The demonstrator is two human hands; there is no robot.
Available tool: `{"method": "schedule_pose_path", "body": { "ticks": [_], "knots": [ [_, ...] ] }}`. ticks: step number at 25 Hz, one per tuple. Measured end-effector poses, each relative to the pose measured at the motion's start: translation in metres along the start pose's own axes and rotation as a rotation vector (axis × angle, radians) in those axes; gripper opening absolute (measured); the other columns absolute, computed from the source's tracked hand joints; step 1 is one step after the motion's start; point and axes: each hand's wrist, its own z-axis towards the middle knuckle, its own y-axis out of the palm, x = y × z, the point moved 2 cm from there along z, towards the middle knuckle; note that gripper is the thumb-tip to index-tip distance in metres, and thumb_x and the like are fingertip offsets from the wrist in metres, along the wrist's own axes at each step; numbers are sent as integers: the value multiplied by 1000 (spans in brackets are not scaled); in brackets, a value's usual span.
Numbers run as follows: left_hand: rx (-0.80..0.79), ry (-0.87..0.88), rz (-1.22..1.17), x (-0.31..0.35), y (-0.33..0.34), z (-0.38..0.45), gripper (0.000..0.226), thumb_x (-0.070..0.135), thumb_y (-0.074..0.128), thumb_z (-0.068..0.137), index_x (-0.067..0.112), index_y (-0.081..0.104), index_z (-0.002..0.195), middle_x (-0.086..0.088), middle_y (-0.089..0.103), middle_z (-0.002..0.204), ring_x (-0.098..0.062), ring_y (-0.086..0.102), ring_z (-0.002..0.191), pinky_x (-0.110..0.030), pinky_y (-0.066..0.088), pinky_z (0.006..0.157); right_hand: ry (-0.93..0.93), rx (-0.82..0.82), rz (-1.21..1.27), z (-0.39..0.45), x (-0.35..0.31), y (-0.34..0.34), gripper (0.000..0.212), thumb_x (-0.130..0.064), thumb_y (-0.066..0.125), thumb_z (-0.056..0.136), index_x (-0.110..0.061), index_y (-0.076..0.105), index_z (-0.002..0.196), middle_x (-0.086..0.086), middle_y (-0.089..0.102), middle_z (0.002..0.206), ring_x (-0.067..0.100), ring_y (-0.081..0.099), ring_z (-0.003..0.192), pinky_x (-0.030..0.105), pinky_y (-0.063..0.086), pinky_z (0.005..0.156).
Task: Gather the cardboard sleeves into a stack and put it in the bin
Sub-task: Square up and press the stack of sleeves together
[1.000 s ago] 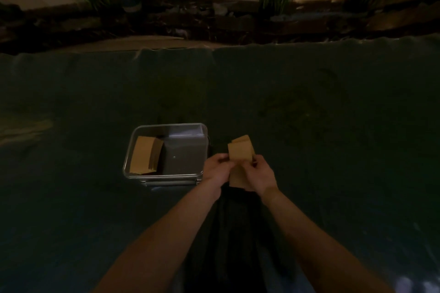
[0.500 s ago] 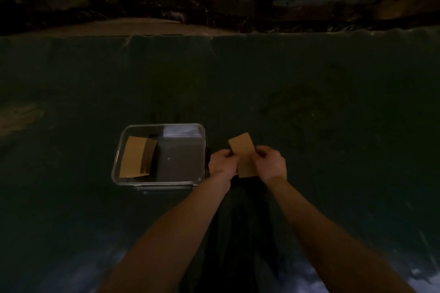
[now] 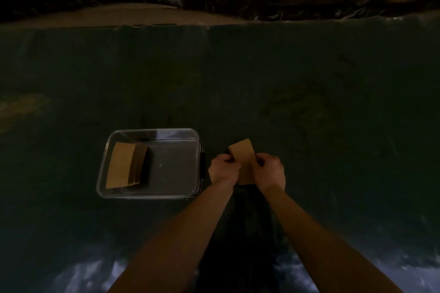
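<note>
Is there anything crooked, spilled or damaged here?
Nothing is spilled or visibly damaged. The stack of sleeves in the clear bin sits fanned and slightly askew. The left hand and right hand hold another sleeve stack tilted.

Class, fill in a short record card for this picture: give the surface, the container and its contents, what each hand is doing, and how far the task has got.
surface: dark green cloth covering the table
container: clear plastic bin, open, left of the hands
bin contents: stack of cardboard sleeves, leaning at the bin's left side
held item: cardboard sleeves, squared together, outside the bin
left hand: grip on the held sleeves' left edge
right hand: grip on their right edge
task stage: held sleeves not yet in the bin
</note>
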Motion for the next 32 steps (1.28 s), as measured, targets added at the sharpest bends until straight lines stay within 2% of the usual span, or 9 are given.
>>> {"method": "schedule_pose_path", "body": {
  "ticks": [5, 11, 13, 17, 21, 24, 26, 29, 32],
  "knots": [
    [-2, 3, 59, -6, 1, 4, 28, 27, 62, 88, 17, 63, 114, -4, 66, 108, -21, 62, 94, -31, 48, 73, 51, -92, 64, 4, -2, 6, 38, -26, 54, 96, -19, 54, 133, 10, 60, 131, 25, 61, 113, 38, 52, 91],
    [-96, -30, 73, -5, 8, 6, 20, 32, 58, 92, 17, 59, 78, -4, 62, 85, -15, 56, 73, -26, 41, 61, 192, -181, 113, 9, -9, 5, 46, -23, 55, 94, -9, 48, 137, 16, 57, 134, 30, 57, 118, 37, 48, 90],
    [-138, -42, 20, -6, 6, 6, 15, 33, 61, 90, 19, 61, 84, -3, 61, 88, -14, 56, 77, -27, 47, 65, 262, -249, 209, 11, -6, 3, 54, -29, 60, 92, -9, 45, 140, 15, 54, 137, 29, 54, 120, 35, 44, 87],
    [-250, -41, -127, -15, -3, 5, 12, 37, 68, 84, 29, 60, 85, -4, 63, 108, -23, 59, 106, -43, 50, 98, 353, -374, 402, 7, 5, 4, 59, -33, 67, 88, -10, 47, 139, 13, 55, 135, 25, 55, 109, 36, 46, 84],
    [-366, -121, -272, -30, -13, -9, 27, 34, 70, 85, 18, 65, 107, -6, 65, 119, -23, 59, 112, -36, 50, 90, 403, -466, 637, -8, 20, 9, 58, -32, 75, 81, -11, 54, 131, 11, 63, 125, 30, 60, 113, 51, 49, 100],
    [-342, -101, -377, -35, -17, -37, 32, 33, 66, 88, 16, 64, 115, -9, 65, 121, -25, 61, 110, -41, 51, 94, 386, -476, 758, -36, 13, 11, 63, -41, 68, 80, -15, 48, 135, 11, 62, 125, 31, 60, 113, 52, 48, 100],
    [-252, -74, -435, -38, -20, -55, 36, 37, 63, 88, 19, 59, 119, -7, 61, 122, -25, 58, 111, -46, 48, 99, 362, -453, 788, -62, -1, 9, 53, -42, 58, 89, -18, 40, 133, 10, 55, 128, 30, 55, 115, 48, 49, 93],
    [-190, -37, -472, -43, -23, -88, 34, 38, 52, 94, 25, 47, 125, -4, 53, 121, -23, 54, 108, -48, 48, 96, 341, -404, 805, -100, -7, 6, 32, -37, 49, 97, -26, 34, 123, 7, 49, 122, 25, 52, 106, 35, 47, 66],
    [-159, 65, -436, -51, -25, -117, 31, 36, 41, 99, 20, 44, 126, -5, 56, 117, -17, 57, 96, -49, 51, 93, 223, -307, 771, -123, -2, 4, 40, -38, 52, 95, -22, 38, 129, 7, 53, 119, 22, 55, 100, 33, 48, 64]
  ]
}}
